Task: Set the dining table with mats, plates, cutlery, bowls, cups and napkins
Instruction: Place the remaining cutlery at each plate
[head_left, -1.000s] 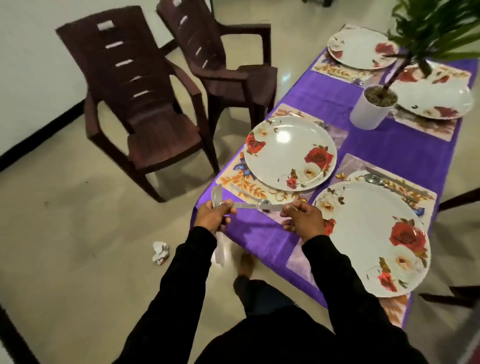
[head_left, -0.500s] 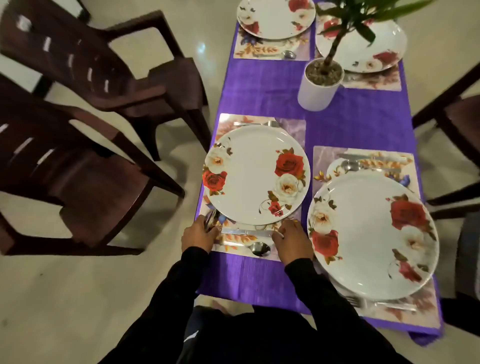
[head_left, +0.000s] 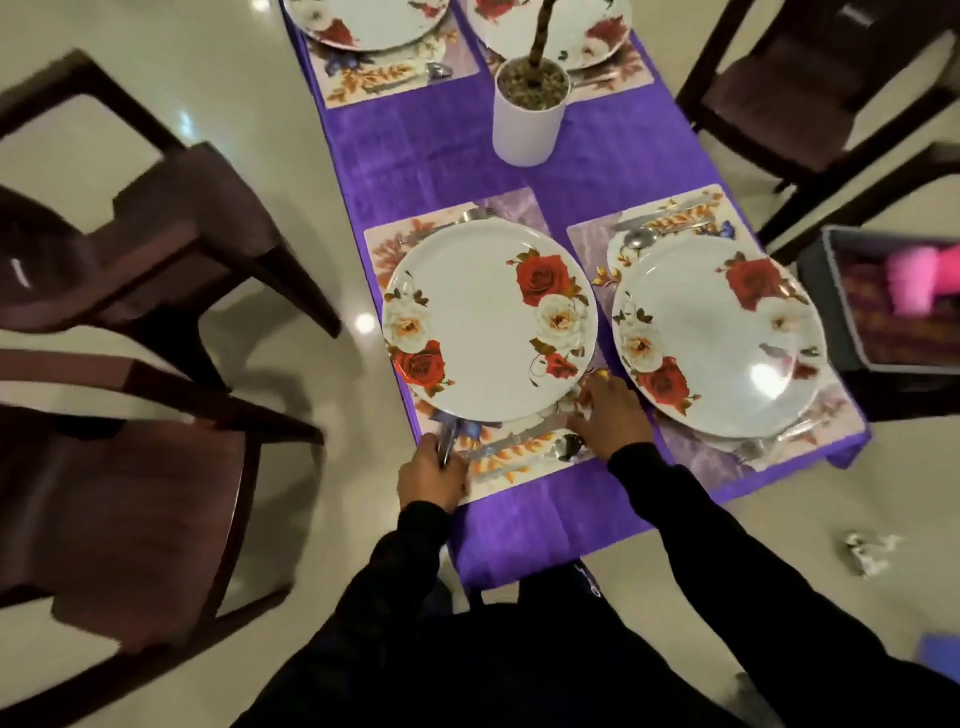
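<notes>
at the lower centre, the left hand (head_left: 432, 475) is closed round a metal cutlery piece (head_left: 448, 441) at the floral mat's (head_left: 519, 470) left corner. the right hand (head_left: 612, 415), fingers loosely spread and gripping nothing, rests on the mat beside a spoon (head_left: 567, 447), just below the rose plate (head_left: 488, 322).

Honestly there's nothing I can read anywhere in this shot. No words, brand marks or numbers on anything I'm looking at. The round white plates with red and cream roses (head_left: 488, 322) carry only the flower print, and the rectangular floral place mats (head_left: 519, 467) under them have leaves and blossoms, no lettering. The plain purple tablecloth (head_left: 415, 150) is blank, same for the white cylindrical plant pot (head_left: 527, 124). The dark brown plastic chairs (head_left: 156, 249) show no maker's stamp I can make out. The grey box (head_left: 831, 312) at the right edge is too blurred to tell if it has a label.
</notes>
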